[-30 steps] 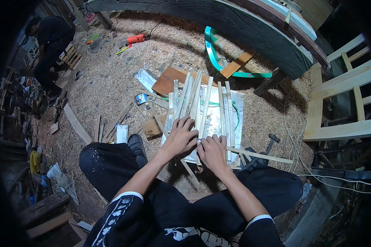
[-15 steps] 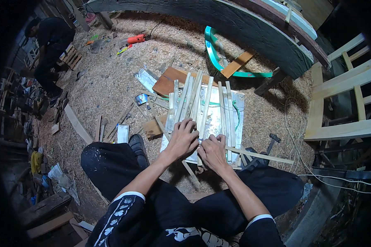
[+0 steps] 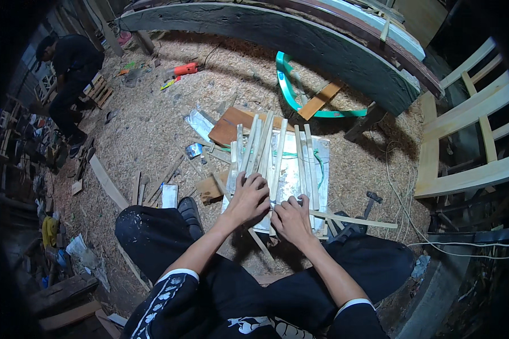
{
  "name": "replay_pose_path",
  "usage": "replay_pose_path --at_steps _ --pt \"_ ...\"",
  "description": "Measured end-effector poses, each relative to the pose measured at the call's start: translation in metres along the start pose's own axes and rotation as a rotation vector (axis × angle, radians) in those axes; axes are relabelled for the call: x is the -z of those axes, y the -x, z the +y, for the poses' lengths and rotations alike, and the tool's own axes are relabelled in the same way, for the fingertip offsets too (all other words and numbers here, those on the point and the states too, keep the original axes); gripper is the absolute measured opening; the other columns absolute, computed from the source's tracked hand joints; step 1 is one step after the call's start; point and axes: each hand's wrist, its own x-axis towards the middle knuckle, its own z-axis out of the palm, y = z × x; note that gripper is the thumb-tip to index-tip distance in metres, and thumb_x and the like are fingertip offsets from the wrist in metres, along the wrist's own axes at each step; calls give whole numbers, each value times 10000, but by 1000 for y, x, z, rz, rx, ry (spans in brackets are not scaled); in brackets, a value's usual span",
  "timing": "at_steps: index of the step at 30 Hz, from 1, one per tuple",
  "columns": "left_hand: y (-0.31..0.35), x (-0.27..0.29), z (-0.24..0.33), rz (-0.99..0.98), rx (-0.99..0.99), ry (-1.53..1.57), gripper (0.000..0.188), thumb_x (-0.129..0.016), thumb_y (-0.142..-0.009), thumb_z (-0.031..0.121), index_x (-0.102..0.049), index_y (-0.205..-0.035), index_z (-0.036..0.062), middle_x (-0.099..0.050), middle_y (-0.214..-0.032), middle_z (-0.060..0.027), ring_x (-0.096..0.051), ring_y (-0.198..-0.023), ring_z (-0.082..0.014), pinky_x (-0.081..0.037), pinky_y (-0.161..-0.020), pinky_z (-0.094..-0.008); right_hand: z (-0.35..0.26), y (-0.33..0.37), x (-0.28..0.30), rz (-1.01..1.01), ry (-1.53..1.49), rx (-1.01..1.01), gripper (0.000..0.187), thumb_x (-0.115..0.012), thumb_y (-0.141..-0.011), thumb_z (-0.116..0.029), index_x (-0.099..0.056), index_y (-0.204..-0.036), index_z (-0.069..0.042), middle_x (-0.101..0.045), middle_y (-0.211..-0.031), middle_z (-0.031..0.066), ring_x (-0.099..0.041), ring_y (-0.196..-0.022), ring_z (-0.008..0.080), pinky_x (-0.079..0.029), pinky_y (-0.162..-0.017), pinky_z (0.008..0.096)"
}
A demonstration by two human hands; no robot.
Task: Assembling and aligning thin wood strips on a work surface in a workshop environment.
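Note:
Several thin pale wooden strips (image 3: 280,148) lie side by side, fanned slightly, on a whitish board (image 3: 324,148) in front of my crossed legs. My left hand (image 3: 247,199) is closed, its curled fingers low on the fanned strips, close to my right hand. My right hand (image 3: 292,218) is closed too, fingers bent over a crosswise wooden strip (image 3: 359,221) that sticks out to the right. A small pale bit shows between the two hands. What lies under the fingertips is mostly hidden. Green string (image 3: 320,169) runs loosely across the board.
Beyond the strips lie brown planks (image 3: 230,125) and a blue can (image 3: 194,150). A hammer (image 3: 372,204) is by my right knee. A red power tool (image 3: 185,69), a turquoise curved frame (image 3: 283,85) and a dark beam (image 3: 266,20) stand farther off. A person (image 3: 73,62) bends at far left.
The view has tipped a little, so the board and strips appear slightly lower. My right fingers have shifted a little over the strip; both hands stay close together.

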Motion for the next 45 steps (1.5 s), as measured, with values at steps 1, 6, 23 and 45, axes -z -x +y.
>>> replay_pose_path --at_steps 1,6,23,45 --pt "-1 6 2 -23 19 50 240 -707 -840 222 -671 -1023 71 -573 -1200 -126 -451 -1332 -332 -282 -1118 -592 0 0 7 -21 8 -34 149 -663 -876 -222 -684 -861 -76 -651 -845 98 -596 -949 272 -354 -1005 532" --pt "-3 25 2 -30 45 169 341 -763 -836 252 -680 -1130 100 -527 -1413 -144 -395 -1410 -367 -279 -1158 -515 8 -4 27 28 -41 -131 237 -706 -853 -198 -665 -1046 -67 -634 -1012 106 -582 -1038 276 -375 -992 484" --pt "2 12 16 -105 41 153 371 -793 -830 326 -717 -1057 43 -708 -1147 -130 -529 -1317 -323 -243 -1184 -558 21 -2 9 -8 -70 -68 322 -630 -795 13 -663 -1110 -46 -606 -1029 134 -597 -985 331 -466 -852 439" --pt "5 5 0 -86 87 200 537 -699 -937 266 -565 -1408 47 -523 -1486 -187 -422 -1421 -380 -304 -1168 -489 33 9 41 -80 -205 -191 135 -661 -914 -146 -709 -979 -37 -631 -943 134 -630 -947 336 -500 -855 446"
